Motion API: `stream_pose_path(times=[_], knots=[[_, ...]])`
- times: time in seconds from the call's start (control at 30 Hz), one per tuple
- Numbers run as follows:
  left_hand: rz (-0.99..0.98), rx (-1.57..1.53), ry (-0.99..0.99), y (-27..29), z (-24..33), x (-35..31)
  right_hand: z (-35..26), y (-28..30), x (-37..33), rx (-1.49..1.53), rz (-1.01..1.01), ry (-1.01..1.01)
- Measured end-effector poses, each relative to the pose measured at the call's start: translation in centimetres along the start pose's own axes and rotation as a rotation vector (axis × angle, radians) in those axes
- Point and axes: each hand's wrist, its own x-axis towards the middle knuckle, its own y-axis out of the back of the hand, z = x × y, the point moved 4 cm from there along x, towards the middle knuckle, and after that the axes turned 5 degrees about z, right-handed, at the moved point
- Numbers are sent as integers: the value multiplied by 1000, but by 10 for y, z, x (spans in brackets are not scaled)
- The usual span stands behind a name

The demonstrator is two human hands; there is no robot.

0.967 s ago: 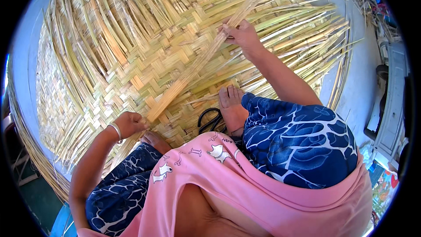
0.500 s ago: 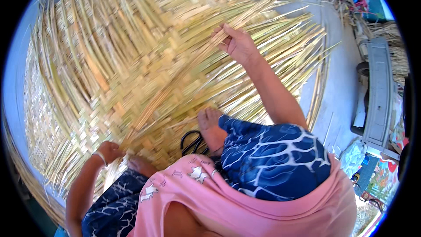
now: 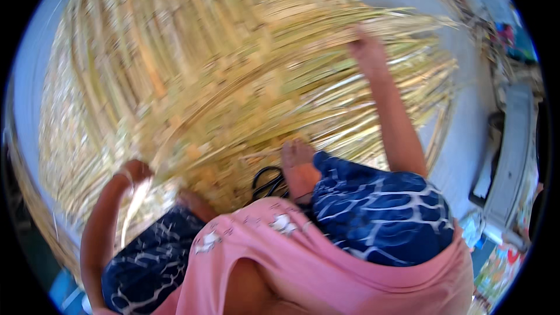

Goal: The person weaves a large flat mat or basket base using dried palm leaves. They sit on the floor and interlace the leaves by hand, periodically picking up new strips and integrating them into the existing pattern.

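Note:
A large woven mat [image 3: 52, 122] of straw-coloured strips spreads before me, with many loose strip ends fanning out to the right and far left. My right hand [image 3: 369, 53], at the far right of the mat, is closed around a bundle of long strips [image 3: 233, 87]. The bundle bows across the weave toward the lower left. My left hand [image 3: 135, 171] is curled low over the left part of the mat, its fingers blurred. Just below it shows a pale strip [image 3: 134, 207]; whether the hand grips it is unclear.
Black scissor-like handles [image 3: 268, 182] lie on the mat beside my bare foot [image 3: 297, 160]. Grey floor [image 3: 466, 122] borders the mat. Along the right edge are a long grey metal piece [image 3: 513, 151] and assorted clutter. More strips [image 3: 41, 216] lie at the far left.
My right hand has moved right and slightly away, stretching the strip bundle into a curve. My left hand has risen a little. The whole view has shifted and blurred.

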Motion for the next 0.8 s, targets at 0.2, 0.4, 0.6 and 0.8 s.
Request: stream_pose_path(times=[0.2, 0.4, 0.6, 0.8], knots=[[695, -5, 340, 117, -13, -27, -39, -45, -18, 260, -203, -100], [1105, -1077, 655, 160, -90, -31, -33, -106, -30, -161, -391, -291], [1168, -1921, 596, 159, -113, 4, -44, -167, -41, -445, -589, -304], [1009, -1816, 402, 215, -19, 38, -42, -225, -17, -816, -687, -241]])
